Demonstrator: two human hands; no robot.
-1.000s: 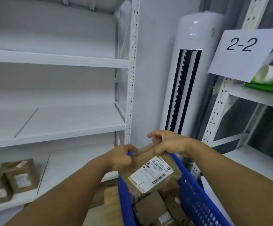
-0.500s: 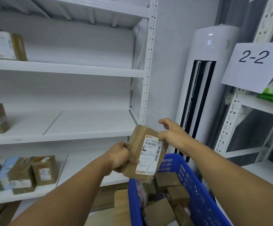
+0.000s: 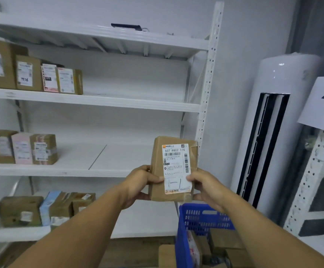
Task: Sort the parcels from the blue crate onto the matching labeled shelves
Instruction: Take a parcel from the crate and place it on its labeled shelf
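Observation:
Both hands hold a brown cardboard parcel (image 3: 173,169) upright in front of me, its white label facing me with "1-1" handwritten low on it. My left hand (image 3: 139,183) grips its left edge, thumb across the front. My right hand (image 3: 205,185) grips the lower right edge, thumb on the label. Below the parcel stands the blue crate (image 3: 188,229) with several more brown parcels inside. The white shelf rack (image 3: 99,102) rises behind, its three visible levels each carrying parcels at the left.
A tall white tower air conditioner (image 3: 269,132) stands right of the rack. A paper sign (image 3: 323,101) starting with "2-" hangs on a second white rack (image 3: 308,180) at the far right. Cardboard boxes (image 3: 167,254) lie on the floor beside the crate.
The parcel has come up out of the crate and turned upright with its label facing me. My right hand has taken hold of its lower right edge. My view has tilted up and left.

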